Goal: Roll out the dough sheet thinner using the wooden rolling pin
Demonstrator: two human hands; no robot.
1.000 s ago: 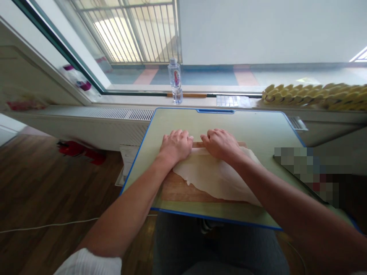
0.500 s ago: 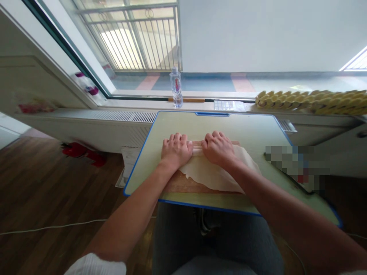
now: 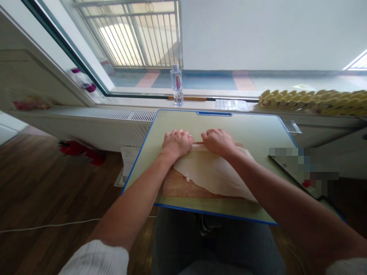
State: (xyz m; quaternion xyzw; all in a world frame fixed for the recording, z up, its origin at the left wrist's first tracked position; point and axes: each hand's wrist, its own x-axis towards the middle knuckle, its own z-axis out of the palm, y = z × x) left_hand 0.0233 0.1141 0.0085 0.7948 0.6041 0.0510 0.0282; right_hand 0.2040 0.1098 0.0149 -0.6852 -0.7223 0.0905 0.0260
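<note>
A thin, wide sheet of pale dough (image 3: 210, 170) lies over a wooden board (image 3: 179, 186), its right side hanging past the board. At its far edge, a pale band (image 3: 198, 147) runs between my hands, looking like a rolling pin with dough around it; its ends are hidden. My left hand (image 3: 177, 142) is closed over the left part of this band, fingers curled down. Closed in the same way, my right hand (image 3: 218, 140) presses on the right part. A short gap separates the two hands.
The board rests on a small pale table (image 3: 243, 124) with blue edging. A blurred-out flat object (image 3: 298, 168) lies at its right. On the sill behind stand a water bottle (image 3: 177, 86), a clear tray (image 3: 226, 104) and a yellow braided thing (image 3: 309, 101).
Both hands have curled their fingers more tightly, where before they lay flatter over the band. More of the dough sheet shows between and below them. The view has shifted slightly.
</note>
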